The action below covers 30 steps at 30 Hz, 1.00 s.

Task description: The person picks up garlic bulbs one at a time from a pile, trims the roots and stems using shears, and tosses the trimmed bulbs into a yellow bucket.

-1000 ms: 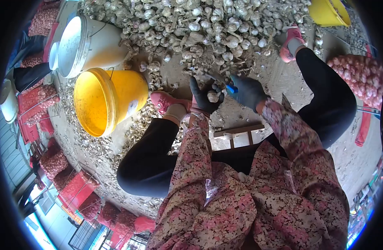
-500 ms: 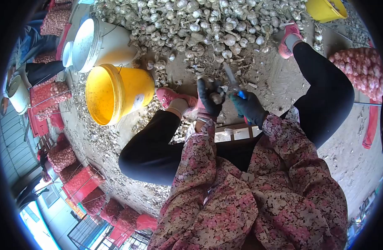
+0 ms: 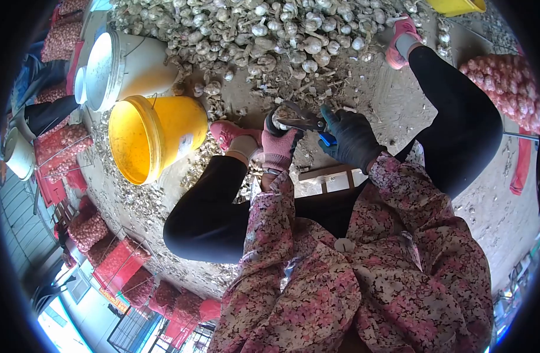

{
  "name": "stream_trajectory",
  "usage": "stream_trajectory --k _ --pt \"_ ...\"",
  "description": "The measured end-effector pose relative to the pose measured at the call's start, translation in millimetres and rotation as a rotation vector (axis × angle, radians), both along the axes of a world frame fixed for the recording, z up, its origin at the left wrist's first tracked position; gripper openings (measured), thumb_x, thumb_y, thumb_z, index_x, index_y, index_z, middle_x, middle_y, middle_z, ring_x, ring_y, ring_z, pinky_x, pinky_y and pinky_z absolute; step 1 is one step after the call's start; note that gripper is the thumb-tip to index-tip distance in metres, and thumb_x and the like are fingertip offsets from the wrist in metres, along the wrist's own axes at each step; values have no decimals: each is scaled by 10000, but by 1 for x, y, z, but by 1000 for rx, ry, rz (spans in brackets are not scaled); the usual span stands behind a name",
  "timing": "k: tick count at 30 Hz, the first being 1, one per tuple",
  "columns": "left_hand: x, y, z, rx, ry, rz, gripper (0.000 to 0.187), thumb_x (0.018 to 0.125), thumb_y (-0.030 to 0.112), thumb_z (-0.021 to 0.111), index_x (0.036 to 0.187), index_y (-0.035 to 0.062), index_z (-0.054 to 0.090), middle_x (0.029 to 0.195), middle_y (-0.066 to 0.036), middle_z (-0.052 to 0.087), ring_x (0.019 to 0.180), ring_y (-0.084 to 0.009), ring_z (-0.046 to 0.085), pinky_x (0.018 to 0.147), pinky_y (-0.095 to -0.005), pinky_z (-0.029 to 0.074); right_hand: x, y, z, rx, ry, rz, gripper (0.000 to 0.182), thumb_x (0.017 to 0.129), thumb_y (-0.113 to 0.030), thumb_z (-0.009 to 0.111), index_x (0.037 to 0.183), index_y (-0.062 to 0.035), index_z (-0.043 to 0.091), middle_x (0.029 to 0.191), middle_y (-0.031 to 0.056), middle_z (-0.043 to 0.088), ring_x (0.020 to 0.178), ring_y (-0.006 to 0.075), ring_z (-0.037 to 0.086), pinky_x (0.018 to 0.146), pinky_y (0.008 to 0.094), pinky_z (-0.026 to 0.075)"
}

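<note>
My left hand (image 3: 282, 136), in a pink and dark glove, is wrapped round a garlic bulb (image 3: 281, 117) in front of my knees. My right hand (image 3: 350, 139), in a dark grey-green glove, grips the blue handle of a cutting tool (image 3: 327, 139). The tool's dark metal end reaches left to the bulb; its exact shape is hard to make out. Beyond my hands lies a large heap of garlic bulbs (image 3: 252, 35) on the ground.
A yellow bucket (image 3: 187, 126) and a white bucket (image 3: 137, 65) lie tilted at the left. A filled net bag (image 3: 505, 88) stands at the right, a yellow container (image 3: 458, 6) at the top right. Red net bags (image 3: 114, 265) line the left. A person's dark-clothed leg (image 3: 49, 115) shows there.
My left hand has turned over, its pink back now showing. My right hand's tool, pointing up and away before, now meets the bulb. The whole view has shifted slightly.
</note>
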State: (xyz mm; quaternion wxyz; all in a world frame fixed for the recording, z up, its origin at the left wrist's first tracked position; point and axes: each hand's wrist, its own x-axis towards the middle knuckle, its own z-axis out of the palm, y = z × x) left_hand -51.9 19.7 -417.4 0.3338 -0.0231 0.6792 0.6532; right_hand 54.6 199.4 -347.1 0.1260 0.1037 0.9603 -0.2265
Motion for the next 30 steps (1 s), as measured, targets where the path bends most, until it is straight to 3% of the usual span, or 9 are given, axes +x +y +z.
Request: stream_trajectory --k 2,4,11,16,19,22,24,28,30 --pt "3 2 3 17 -114 48 624 718 -84 690 1276 19 431 1204 -131 569 1082 -213 584 930 -334 493 0 -1 -1 28 -2 19 779 732 -431 702 1336 -23 427 926 152 594 823 297 607 731 421 476" --pt "1 3 2 -104 93 -9 620 724 -44 714 1273 22 431 1138 -124 610 1032 -221 613 932 -325 492 -1 -2 -4 -21 -11 30 808 721 -461 707 1337 -21 425 928 154 591 830 296 607 741 421 472" --pt "14 2 12 -270 258 -130 678 709 143 785 1273 17 431 1086 -136 649 996 -194 640 870 -318 507 3 -16 -16 -66 -19 40 860 712 -483 714 1358 -17 388 917 157 586 862 304 594 753 420 463" --pt "20 3 15 -412 261 -193 622 713 141 783 1227 18 455 1070 -133 652 998 -192 641 857 -316 513 7 -16 -10 -91 -38 50 838 723 -467 712 1352 -19 388 922 161 591 871 314 595 750 426 463" --pt "25 8 26 -50 91 -87 546 726 113 774 1174 21 476 1086 -117 639 999 -187 632 844 -301 514 13 -16 -13 -116 -75 24 752 754 -421 690 1329 -25 412 920 173 607 843 330 615 735 447 474" --pt "27 6 27 -172 206 -201 566 706 112 791 1165 17 474 1080 -114 633 979 -178 630 841 -299 510 19 -11 -24 -201 -100 1 658 774 -315 670 1323 -58 415 862 193 612 801 352 621 717 475 481" --pt "30 2 16 -127 110 -161 569 684 110 810 1144 23 488 1054 -104 632 964 -164 620 842 -294 504 16 -6 -27 -217 -191 8 573 784 -303 651 1270 -55 477 853 201 623 811 353 629 732 474 486" --pt "36 14 24 13 439 -304 612 669 9 804 1197 36 494 1109 -71 613 986 -156 606 828 -299 522 22 23 -104 -127 -457 -99 362 812 -307 602 1055 -43 647 871 218 655 860 359 642 783 459 491" --pt "27 8 22 341 142 -98 516 738 -30 723 1204 42 515 1145 -83 601 983 -195 608 823 -332 529 33 31 -104 -106 -528 -87 350 818 -324 595 999 -32 664 903 217 658 874 362 643 795 453 490"
